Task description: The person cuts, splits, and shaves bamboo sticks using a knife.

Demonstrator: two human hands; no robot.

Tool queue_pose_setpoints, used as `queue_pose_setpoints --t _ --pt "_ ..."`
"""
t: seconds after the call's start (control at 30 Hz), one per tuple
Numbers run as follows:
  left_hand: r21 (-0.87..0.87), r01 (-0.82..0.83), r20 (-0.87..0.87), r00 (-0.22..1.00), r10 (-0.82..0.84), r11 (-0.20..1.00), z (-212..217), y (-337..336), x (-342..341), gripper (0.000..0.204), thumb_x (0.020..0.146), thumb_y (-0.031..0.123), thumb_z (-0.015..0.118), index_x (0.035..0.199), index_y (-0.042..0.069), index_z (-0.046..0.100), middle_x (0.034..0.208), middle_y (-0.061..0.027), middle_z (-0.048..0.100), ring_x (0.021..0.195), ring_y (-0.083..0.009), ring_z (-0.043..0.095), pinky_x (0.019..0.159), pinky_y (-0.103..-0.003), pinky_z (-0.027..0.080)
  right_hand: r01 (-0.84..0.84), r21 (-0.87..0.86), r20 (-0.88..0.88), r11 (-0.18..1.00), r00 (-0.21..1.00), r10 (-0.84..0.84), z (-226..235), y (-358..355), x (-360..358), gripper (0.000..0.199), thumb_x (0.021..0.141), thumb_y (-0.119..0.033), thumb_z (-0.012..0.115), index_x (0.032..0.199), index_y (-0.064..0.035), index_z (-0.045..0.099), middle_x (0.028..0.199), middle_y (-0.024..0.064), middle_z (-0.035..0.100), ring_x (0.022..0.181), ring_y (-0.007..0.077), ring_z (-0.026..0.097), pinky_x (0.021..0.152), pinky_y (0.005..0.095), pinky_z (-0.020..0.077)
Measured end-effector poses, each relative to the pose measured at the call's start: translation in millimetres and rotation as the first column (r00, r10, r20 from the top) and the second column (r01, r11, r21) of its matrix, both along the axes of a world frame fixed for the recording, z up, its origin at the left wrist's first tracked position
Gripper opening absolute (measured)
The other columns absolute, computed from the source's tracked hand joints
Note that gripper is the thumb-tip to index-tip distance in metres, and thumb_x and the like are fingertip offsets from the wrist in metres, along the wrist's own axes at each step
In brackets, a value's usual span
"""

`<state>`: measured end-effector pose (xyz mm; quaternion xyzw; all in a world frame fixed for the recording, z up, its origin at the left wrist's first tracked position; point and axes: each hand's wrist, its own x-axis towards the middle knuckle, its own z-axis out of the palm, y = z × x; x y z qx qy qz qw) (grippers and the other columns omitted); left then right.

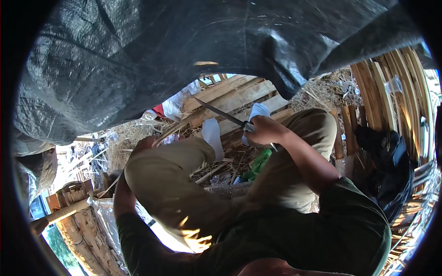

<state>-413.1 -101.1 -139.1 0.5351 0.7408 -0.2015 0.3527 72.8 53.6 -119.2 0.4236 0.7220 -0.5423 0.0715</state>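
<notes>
My right hand grips a knife by its handle. Its long dark blade points up and to the left, and the handle's end sticks out below my fist. Beyond my bent left knee, my left hand is closed around a thin pale strip of wood or bamboo. The strip slants up and right toward the blade; whether the two touch I cannot tell. My knee hides part of the left hand and forearm. Between my legs lie a crumpled green plastic piece and loose slivers.
Pale planks lie beyond my white-socked feet, with straw around them. A dark tarp hangs low ahead. Long wooden slats stand at the right beside a black bag. A pole crosses bark-like pieces at the lower left.
</notes>
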Motion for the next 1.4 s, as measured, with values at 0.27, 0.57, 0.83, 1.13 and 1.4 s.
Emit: queue_pose_setpoints --t 0.27,0.57,0.83,1.13,1.4 --pt "0.188 0.296 0.183 0.926 -0.329 0.937 -33.5 10.5 -48.5 0.059 0.068 0.003 0.071 0.123 0.003 0.052 0.109 -0.0249 0.064 0.105 -0.0409 0.063 0.088 -0.045 0.05 -0.032 0.448 -0.059 0.894 0.996 0.065 20.8 7.9 -21.7 0.043 0.083 -0.029 0.064 0.094 0.0124 0.062 0.09 0.0328 0.066 0.09 0.0453 0.066 0.083 0.0477 0.0526" --pt "0.231 -0.076 -0.042 0.995 0.087 0.97 -95.3 -11.4 -6.6 0.026 0.071 0.007 0.065 0.097 0.003 0.07 0.097 -0.0217 0.069 0.097 -0.0413 0.066 0.088 -0.048 0.051 -0.055 0.495 0.094 0.867 0.995 0.01 11.5 4.6 -75.7 0.038 0.084 -0.025 0.063 0.093 0.0123 0.064 0.095 0.0337 0.066 0.096 0.0464 0.065 0.087 0.0491 0.0525" --pt "0.503 -0.232 -0.103 0.94 0.324 0.833 -120.5 -69.9 73.0 0.033 0.068 0.032 0.07 0.094 0.011 0.075 0.099 -0.0163 0.072 0.098 -0.0357 0.067 0.089 -0.046 0.052 -0.293 0.59 0.275 0.752 0.949 0.154 -68.6 -14.5 -141.6 0.041 0.086 -0.03 0.066 0.096 0.0096 0.063 0.11 0.0382 0.058 0.122 0.05 0.049 0.096 0.0555 0.0467" --pt "0.536 -0.156 -0.048 0.975 0.215 0.83 -89.4 -65.6 76.5 0.033 0.066 0.029 0.07 0.089 0.007 0.075 0.1 -0.0169 0.07 0.096 -0.0349 0.068 0.087 -0.044 0.053 -0.482 0.296 0.27 0.825 0.871 0.411 -113.1 -23.5 -155.3 0.055 0.089 -0.041 0.063 0.112 0.0086 0.057 0.113 0.0281 0.063 0.109 0.0417 0.061 0.097 0.0527 0.0445" --pt "0.56 -0.134 -0.056 0.978 0.199 0.818 -103.7 -64.1 64.9 0.032 0.066 0.029 0.07 0.088 0.006 0.074 0.096 -0.0184 0.07 0.091 -0.0353 0.069 0.083 -0.045 0.055 -0.252 0.135 -0.021 0.958 0.966 0.257 -132.5 -12.9 -139.0 0.044 0.095 -0.039 0.06 0.108 0.0025 0.055 0.086 0.0146 0.062 0.079 0.0256 0.061 0.072 0.0407 0.0469"
